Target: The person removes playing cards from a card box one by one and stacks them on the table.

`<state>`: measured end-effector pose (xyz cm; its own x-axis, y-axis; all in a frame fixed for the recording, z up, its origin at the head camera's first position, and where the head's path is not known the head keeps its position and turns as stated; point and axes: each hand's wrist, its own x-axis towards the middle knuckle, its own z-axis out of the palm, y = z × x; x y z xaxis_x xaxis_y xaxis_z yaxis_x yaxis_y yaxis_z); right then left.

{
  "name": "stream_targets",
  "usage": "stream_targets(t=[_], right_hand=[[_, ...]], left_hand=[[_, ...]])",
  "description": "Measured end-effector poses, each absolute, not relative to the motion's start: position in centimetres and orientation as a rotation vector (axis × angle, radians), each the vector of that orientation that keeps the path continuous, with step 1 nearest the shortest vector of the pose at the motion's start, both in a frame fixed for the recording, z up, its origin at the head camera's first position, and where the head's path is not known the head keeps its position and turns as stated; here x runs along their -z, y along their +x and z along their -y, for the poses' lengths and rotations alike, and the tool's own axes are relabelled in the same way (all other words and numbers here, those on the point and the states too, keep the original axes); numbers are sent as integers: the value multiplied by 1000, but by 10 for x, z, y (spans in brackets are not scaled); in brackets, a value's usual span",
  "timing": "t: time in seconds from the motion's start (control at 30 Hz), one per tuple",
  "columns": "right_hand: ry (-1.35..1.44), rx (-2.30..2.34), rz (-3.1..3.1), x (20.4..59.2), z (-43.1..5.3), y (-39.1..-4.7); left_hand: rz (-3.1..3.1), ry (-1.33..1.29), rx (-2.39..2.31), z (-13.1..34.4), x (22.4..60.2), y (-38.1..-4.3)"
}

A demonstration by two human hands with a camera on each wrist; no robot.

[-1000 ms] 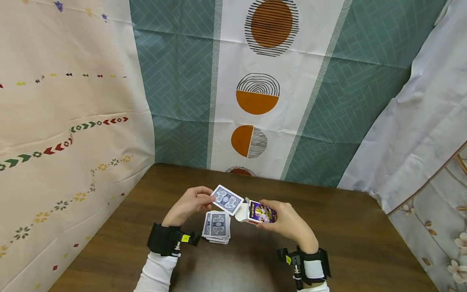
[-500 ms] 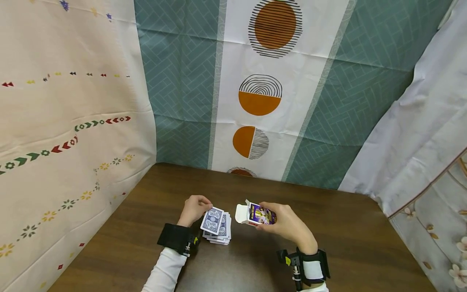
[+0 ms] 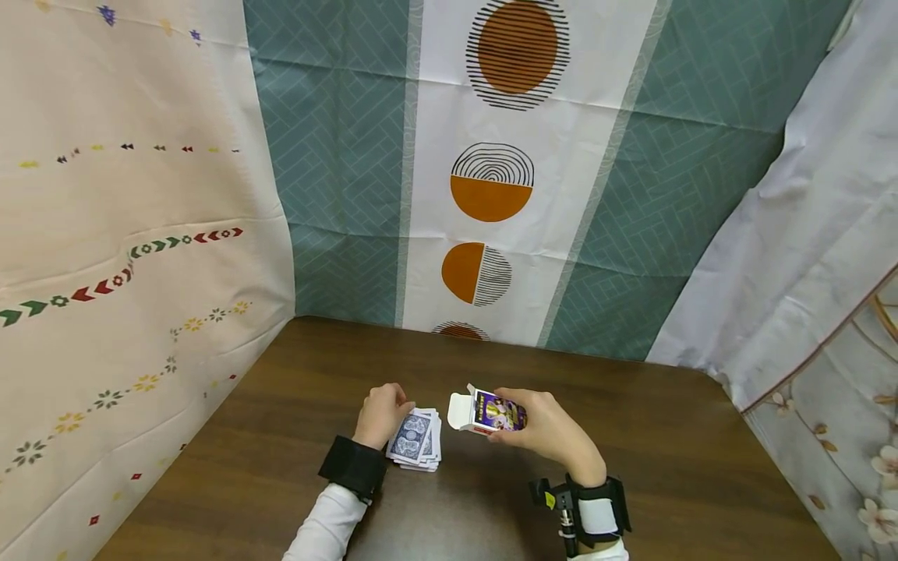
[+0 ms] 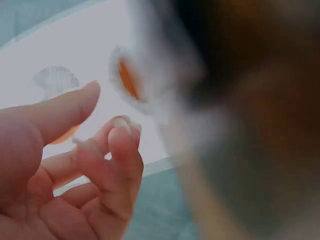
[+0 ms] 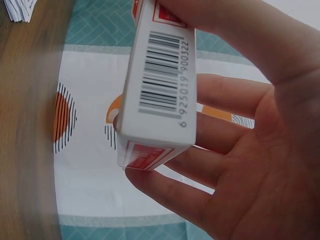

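Note:
A loose pile of blue-backed playing cards [image 3: 412, 438] lies on the table, its top card set askew. My left hand [image 3: 381, 415] is at the pile's upper left side. In the left wrist view, the left hand's thumb and loosely bent fingers [image 4: 122, 165] stand apart with no card between them. My right hand [image 3: 557, 432] holds a purple and white card box [image 3: 500, 411] on its side, the open flap facing left toward the pile. The right wrist view shows the box's white barcode side [image 5: 160, 90] between thumb and fingers; what is inside the box is hidden.
The brown wooden table [image 3: 673, 460] extends around both hands. A teal and white patterned cloth [image 3: 484, 195] hangs at its back edge, with a cream cloth [image 3: 140, 312] on the left and a white cloth [image 3: 786, 257] on the right.
My left hand has carried a card from beside the box flap down to the left and let it go on the pile. The right hand and box have stayed nearly still.

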<state>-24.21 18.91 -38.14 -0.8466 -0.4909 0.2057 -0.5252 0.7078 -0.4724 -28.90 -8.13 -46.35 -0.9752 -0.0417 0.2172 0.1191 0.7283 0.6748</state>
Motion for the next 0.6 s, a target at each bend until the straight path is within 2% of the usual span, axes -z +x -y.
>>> stream_targets(t=[0.3, 0.6], right_hand=[[885, -794, 2822, 377, -186, -240], [957, -791, 2746, 371, -180, -232]], left_hand=[[2639, -560, 1348, 50, 391, -244], [2735, -531, 1349, 32, 396, -234]])
